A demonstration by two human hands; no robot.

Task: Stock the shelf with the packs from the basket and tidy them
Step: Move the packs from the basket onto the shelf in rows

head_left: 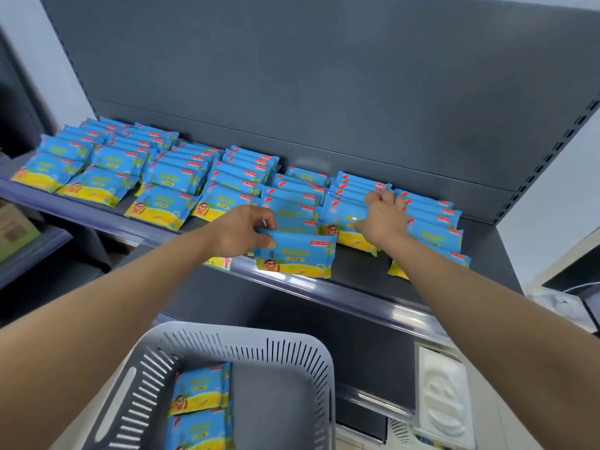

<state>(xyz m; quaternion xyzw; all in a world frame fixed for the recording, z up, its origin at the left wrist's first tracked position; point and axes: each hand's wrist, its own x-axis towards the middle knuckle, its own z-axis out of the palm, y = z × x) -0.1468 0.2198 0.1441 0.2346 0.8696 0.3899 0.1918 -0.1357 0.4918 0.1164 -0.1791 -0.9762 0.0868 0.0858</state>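
The basket [246, 332], grey with slotted walls, sits lowest and closest, between the two forearms. Two packs [199, 389] lie flat in its left part, one above the other, blue and yellow faces up; the rest of its floor is bare.

Above it, the left hand [242, 230] pinches a pack [295, 254] by its upper left corner, thumb on the front and fingers curled behind. This pack stands upright at the front of the shelf [341, 292], its lower edge at the lip, in front of a line of like packs.

Just to its right, the right hand [384, 219] grasps a row [350, 190] of standing packs: the fingers curl over their top edges and the thumb lies against the front one.

More rows of the same packs [181, 177] fill the shelf to the left, leaning back in overlapping lines; another line stands right of the right hand. A tag [224, 263] sits on the shelf lip under the left hand. The dark back panel [292, 76] rises behind. White packs [443, 397] lie on a lower level at the right, and a box [13, 228] shows at the far left.
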